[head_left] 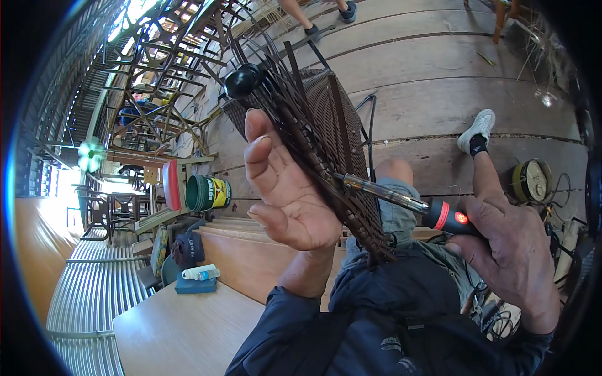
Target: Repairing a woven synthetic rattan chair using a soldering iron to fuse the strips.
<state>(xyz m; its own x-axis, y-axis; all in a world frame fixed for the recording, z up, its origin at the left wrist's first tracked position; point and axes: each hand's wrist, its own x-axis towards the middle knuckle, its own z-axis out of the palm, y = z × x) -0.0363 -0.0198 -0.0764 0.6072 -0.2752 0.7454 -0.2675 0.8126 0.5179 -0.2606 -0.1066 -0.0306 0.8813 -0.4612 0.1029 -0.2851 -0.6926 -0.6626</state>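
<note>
A dark brown woven wicker chair (342, 119) lies tilted across my lap, its wrapped edge running from upper left to lower right. Loose flat strips (295, 62) stick out at its upper end, near a round black knob (243, 81). My left hand (285, 194) is open beside the wrapped edge, palm up, fingers loosely bent, with nothing in it. My right hand (511, 244) grips a soldering iron (389, 195) by its black handle, which has a red band and a lit red light. The iron's tip touches or nearly touches the weave.
A dark green bucket (208, 192) and a red tub (171, 185) stand at the left. White bottles (200, 273) lie on a blue box (195, 286) on a wooden board (188, 326). A round tin (533, 180) sits at the right. Stacked chair frames (169, 56) fill the upper left; another person's feet (329, 22) show far off.
</note>
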